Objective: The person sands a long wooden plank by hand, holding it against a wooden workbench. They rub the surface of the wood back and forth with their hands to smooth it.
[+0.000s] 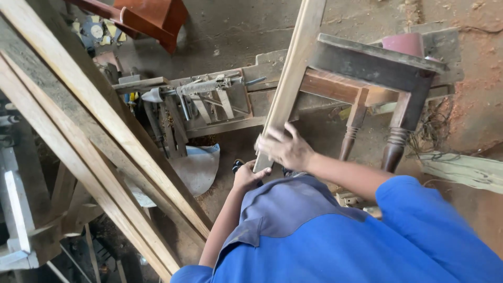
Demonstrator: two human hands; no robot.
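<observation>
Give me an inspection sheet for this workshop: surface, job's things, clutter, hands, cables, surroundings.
Surface: dirt floor, dusty, reddish sawdust at the right.
Job's things: long pale plank, standing on end and tilted, leaning across the dark stool with turned legs.
Clutter: wooden frame with a metal clamp tool on the floor; white sack; pink roll on the stool.
Hands: right hand spread flat on the plank's lower face; left hand gripping its bottom end, fingers curled.
Cables: tangle of thin wire right of the stool.
Surroundings: slanted planks stacked at left; reddish-brown furniture at the top.
</observation>
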